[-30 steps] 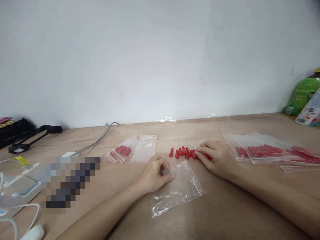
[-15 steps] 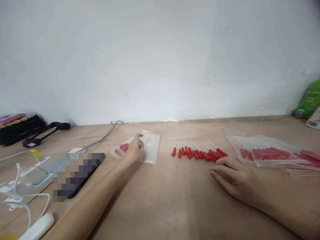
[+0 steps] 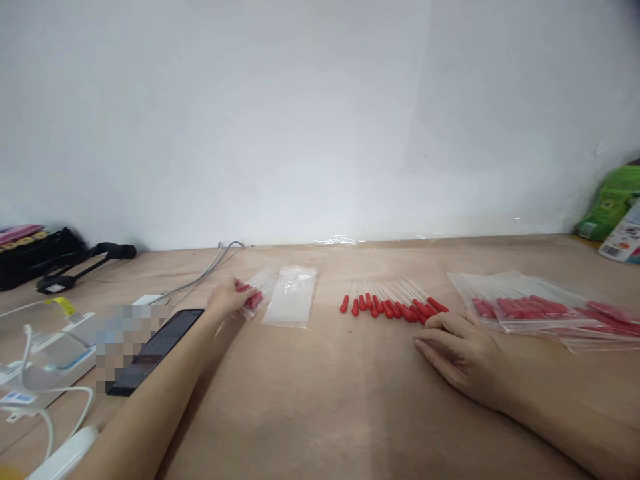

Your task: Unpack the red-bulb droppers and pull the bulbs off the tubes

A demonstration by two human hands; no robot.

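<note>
My left hand (image 3: 229, 297) is at the left, its fingers closed on the near-left edge of a small clear zip bag (image 3: 265, 281) holding droppers with red bulbs. Just right of that bag, a flat stack of clear bags (image 3: 290, 297) lies on the table. A row of loose glass droppers (image 3: 395, 308) with red rubber bulbs spreads across the middle, bulbs toward me. My right hand (image 3: 465, 350) rests on the table at the row's right end. Its fingers are loosely bent, slightly apart, with nothing visible in them; the fingertips are beside the last bulbs.
Filled bags of red-bulbed droppers (image 3: 535, 308) overlap at the right. To the left lie a phone (image 3: 163, 350), a white power strip (image 3: 75, 363) with cables and a black strap-like item (image 3: 85, 267). Green packaging (image 3: 607, 207) stands at the far right by the wall (image 3: 320, 120).
My left hand has moved left from over the flat clear bags to the bag of droppers, which now lies turned. My right hand has stayed put; the view has shifted slightly.
</note>
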